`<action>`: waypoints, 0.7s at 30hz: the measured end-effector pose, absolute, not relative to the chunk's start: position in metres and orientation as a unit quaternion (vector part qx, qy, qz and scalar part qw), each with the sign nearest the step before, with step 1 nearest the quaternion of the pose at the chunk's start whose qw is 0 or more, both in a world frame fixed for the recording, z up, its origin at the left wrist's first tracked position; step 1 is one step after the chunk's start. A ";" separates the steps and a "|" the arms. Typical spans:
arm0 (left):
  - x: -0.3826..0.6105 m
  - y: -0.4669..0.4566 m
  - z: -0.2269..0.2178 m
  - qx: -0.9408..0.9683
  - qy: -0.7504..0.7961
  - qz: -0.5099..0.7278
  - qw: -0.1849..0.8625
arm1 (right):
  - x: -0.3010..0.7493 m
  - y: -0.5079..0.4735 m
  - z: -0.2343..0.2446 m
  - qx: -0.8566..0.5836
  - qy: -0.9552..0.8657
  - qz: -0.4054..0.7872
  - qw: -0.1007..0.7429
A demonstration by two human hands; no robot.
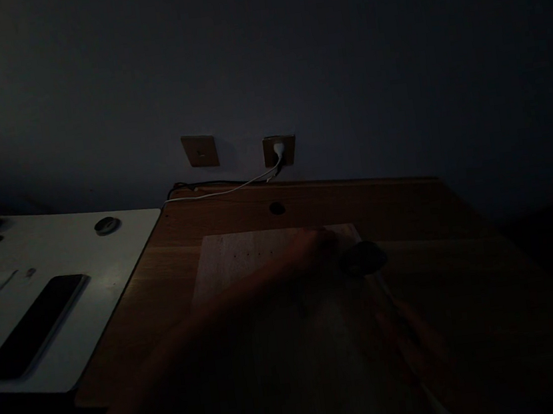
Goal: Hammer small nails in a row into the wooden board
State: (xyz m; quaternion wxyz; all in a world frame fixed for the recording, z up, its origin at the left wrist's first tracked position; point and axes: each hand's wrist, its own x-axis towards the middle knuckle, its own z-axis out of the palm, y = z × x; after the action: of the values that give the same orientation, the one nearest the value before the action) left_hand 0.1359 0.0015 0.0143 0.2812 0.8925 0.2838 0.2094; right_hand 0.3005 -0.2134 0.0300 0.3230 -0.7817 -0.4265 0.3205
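Dimly lit throughout; details on the near side were largely lost to shadow. A pale board [231, 266] lay on the wooden desk [408, 211], with a row of small dark dots [259, 254] near its far edge. The left hand [311, 246] was over the board's far right part; whether its fingers pinched anything could not be told. The right hand [418, 337] was wrapped around the handle of what looked like a hammer [363, 258], its dark head blurred, just beside the left hand. Obstruction: the left forearm crossed the board diagonally and hid part of it.

Surroundings: beyond the board, a round hole [277, 208] showed in the desk. A white cable [214, 194] ran along the back edge to a plug [278, 148] in the wall socket [270, 157]; a second wall plate [200, 152] sat to its left. On the adjoining white desk [94, 283] lay a dark slab [32, 327] and a small round object [107, 225], both well apart from the hands.
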 end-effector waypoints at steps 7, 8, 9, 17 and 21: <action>0.133 0.002 0.008 0.858 0.290 0.245 0.347 | 0.299 -0.187 0.051 -0.784 -0.431 0.320 0.311; 0.133 0.003 0.006 0.854 0.287 0.250 0.353 | 0.298 -0.183 0.055 -0.782 -0.438 0.320 0.308; 0.133 0.004 0.005 0.852 0.284 0.252 0.359 | 0.297 -0.178 0.058 -0.780 -0.445 0.315 0.306; 0.135 0.004 0.005 0.839 0.295 0.270 0.370 | 0.292 -0.167 0.065 -0.778 -0.472 0.298 0.289; 0.135 0.004 0.000 0.840 0.295 0.275 0.364 | 0.291 -0.168 0.060 -0.781 -0.465 0.305 0.284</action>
State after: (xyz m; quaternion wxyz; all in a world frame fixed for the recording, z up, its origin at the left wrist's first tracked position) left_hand 0.1355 0.0039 -0.0002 0.3638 0.8399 0.2946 0.2747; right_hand 0.2914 -0.1680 0.0603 0.2842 -0.7813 -0.4646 0.3049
